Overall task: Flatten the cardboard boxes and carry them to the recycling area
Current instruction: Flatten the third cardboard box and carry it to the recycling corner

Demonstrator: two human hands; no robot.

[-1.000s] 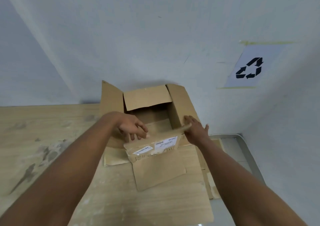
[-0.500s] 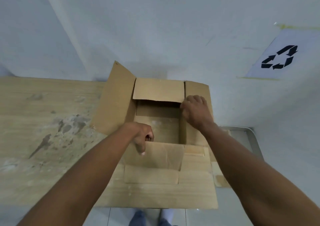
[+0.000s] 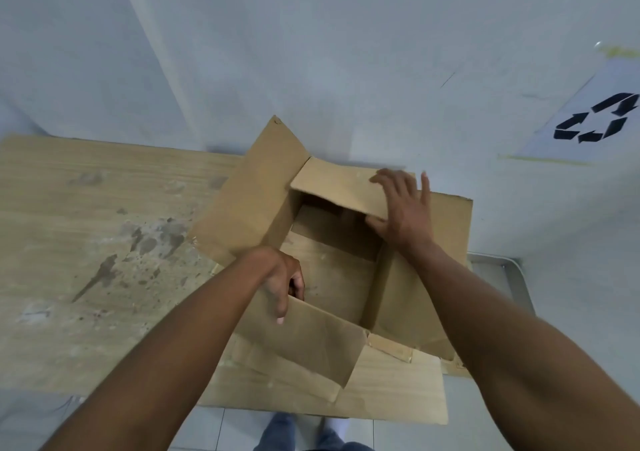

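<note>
A brown cardboard box (image 3: 256,201) stands open on the wooden table, all its flaps spread out, and I look down into it. My left hand (image 3: 282,282) grips the near wall of the box at its top edge, fingers curled inside. My right hand (image 3: 403,208) rests on the far flap (image 3: 332,187), thumb under it and fingers spread on top. The near flap (image 3: 311,343) hangs toward me over the table's front edge.
The wooden table (image 3: 86,242) is stained at left and stands against a white wall. A paper sign with a recycling symbol (image 3: 595,118) is taped to the wall at right. A metal frame (image 3: 512,277) shows right of the box. Tiled floor and shoes lie below.
The near flap with labels has been folded down and outward. My right hand moved from the right side to the far flap. The box has turned a little clockwise.
</note>
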